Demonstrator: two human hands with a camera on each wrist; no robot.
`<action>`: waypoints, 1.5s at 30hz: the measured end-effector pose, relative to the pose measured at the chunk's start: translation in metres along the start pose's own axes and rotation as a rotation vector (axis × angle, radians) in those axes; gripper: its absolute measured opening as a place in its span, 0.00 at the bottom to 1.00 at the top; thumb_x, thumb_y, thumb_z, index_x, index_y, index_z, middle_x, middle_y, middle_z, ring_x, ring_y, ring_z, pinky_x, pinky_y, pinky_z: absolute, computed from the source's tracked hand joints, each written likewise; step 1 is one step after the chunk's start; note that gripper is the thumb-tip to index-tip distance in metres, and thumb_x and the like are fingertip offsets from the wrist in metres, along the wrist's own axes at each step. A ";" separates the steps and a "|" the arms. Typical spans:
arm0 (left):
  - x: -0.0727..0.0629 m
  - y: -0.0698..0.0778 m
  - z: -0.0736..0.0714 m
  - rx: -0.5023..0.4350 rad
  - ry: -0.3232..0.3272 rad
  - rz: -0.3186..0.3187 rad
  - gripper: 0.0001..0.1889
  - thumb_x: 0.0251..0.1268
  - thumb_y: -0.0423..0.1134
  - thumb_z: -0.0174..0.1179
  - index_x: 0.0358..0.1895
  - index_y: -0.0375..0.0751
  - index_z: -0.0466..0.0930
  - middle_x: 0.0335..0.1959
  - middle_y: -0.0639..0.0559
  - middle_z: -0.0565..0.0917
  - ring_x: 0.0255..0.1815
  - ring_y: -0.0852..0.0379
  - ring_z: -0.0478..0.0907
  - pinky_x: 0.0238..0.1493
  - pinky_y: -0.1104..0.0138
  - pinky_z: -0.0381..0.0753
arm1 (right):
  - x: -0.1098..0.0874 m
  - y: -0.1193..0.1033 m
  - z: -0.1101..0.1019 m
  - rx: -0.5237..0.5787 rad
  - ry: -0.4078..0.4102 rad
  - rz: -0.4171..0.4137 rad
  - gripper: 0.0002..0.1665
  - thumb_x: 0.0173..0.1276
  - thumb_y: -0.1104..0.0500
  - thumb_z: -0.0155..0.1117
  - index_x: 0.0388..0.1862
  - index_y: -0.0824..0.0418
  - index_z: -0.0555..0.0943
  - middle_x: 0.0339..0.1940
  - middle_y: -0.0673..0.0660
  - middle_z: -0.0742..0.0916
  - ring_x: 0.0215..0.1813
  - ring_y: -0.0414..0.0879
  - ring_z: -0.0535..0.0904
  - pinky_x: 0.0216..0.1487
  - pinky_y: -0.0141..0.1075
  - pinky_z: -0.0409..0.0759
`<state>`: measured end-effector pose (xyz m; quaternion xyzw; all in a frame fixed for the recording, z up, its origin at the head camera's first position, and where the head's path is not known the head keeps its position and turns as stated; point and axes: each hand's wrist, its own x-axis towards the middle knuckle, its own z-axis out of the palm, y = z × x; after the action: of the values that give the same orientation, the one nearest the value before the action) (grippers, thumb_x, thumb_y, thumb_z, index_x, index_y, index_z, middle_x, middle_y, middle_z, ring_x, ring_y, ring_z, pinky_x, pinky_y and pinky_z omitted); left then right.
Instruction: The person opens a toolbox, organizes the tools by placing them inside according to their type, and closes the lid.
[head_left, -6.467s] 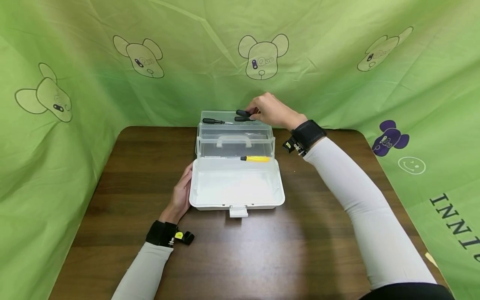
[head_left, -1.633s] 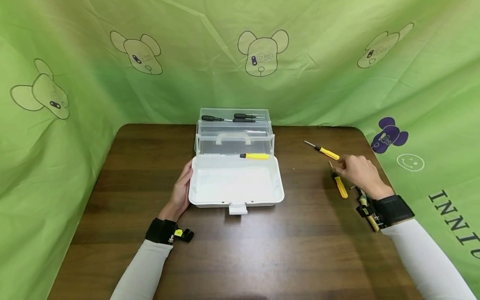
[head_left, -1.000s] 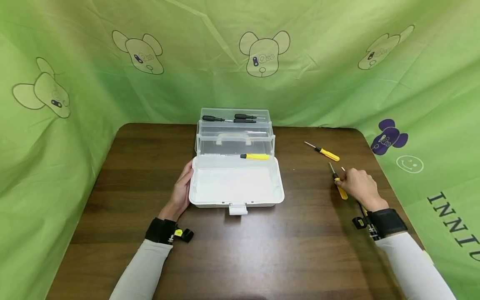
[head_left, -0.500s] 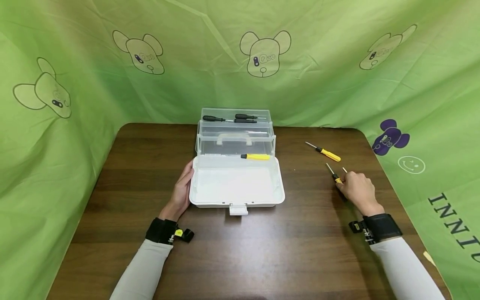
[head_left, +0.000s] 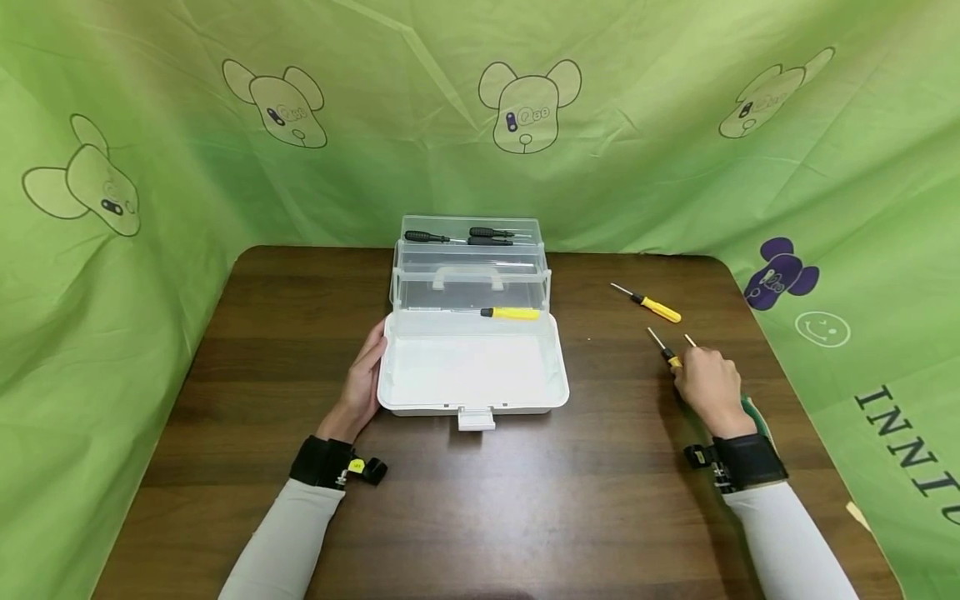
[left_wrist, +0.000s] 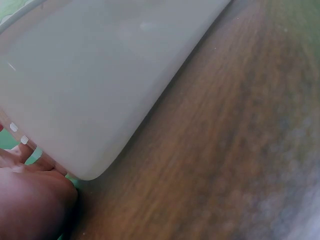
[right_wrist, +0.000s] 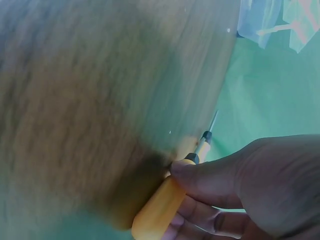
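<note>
In the head view my left hand (head_left: pixel 362 387) rests along the left side of an opened white toolbox (head_left: pixel 474 412), its fingers against the wall. The left wrist view shows the box side (left_wrist: pixel 100 100) close up beside the hand (left_wrist: pixel 35 205). On the right of the table my right hand (head_left: pixel 708 385) pinches a yellow-handled screwdriver (head_left: pixel 660 345); in the right wrist view thumb and fingers hold its handle (right_wrist: pixel 159 212). Another slim shaft (head_left: pixel 690 340) sticks out beyond this hand, the rest hidden. A second yellow screwdriver (head_left: pixel 658 309) lies just behind it.
Clear stepped trays (head_left: pixel 471 292) rise at the back of the box. Black screwdrivers (head_left: pixel 426 237) lie in the top tray, and a yellow one (head_left: pixel 513 313) in the lowest. Green cloth (head_left: pixel 645 167) hangs behind the brown table (head_left: pixel 270 333).
My right hand has left the top tray, where black screwdrivers lie, and moved to the right of the table, taking hold of a yellow screwdriver there. The left hand stays at the box.
</note>
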<state>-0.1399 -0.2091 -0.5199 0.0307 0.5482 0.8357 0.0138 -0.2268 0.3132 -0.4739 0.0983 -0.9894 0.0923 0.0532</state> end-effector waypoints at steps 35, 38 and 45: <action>-0.001 0.003 0.001 0.012 0.003 0.002 0.30 0.90 0.42 0.30 0.87 0.37 0.41 0.87 0.42 0.49 0.86 0.51 0.43 0.76 0.69 0.54 | -0.016 -0.055 -0.002 0.104 0.112 -0.198 0.09 0.66 0.67 0.76 0.43 0.71 0.89 0.33 0.65 0.86 0.31 0.66 0.83 0.30 0.60 0.77; 0.000 0.003 0.001 0.007 0.002 -0.004 0.30 0.90 0.41 0.30 0.87 0.37 0.41 0.86 0.42 0.49 0.85 0.51 0.44 0.75 0.69 0.55 | -0.017 -0.065 -0.008 0.106 0.129 -0.224 0.10 0.66 0.67 0.76 0.44 0.71 0.89 0.34 0.65 0.87 0.31 0.64 0.84 0.30 0.59 0.78; -0.001 0.003 0.001 0.001 0.006 -0.007 0.30 0.90 0.40 0.30 0.87 0.37 0.41 0.87 0.42 0.48 0.85 0.52 0.44 0.76 0.69 0.55 | -0.018 -0.085 -0.019 0.112 0.144 -0.267 0.11 0.66 0.68 0.76 0.46 0.70 0.89 0.34 0.63 0.86 0.29 0.59 0.83 0.28 0.56 0.77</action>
<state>-0.1391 -0.2091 -0.5172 0.0263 0.5489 0.8353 0.0148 -0.1897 0.2382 -0.4427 0.2247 -0.9546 0.1462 0.1301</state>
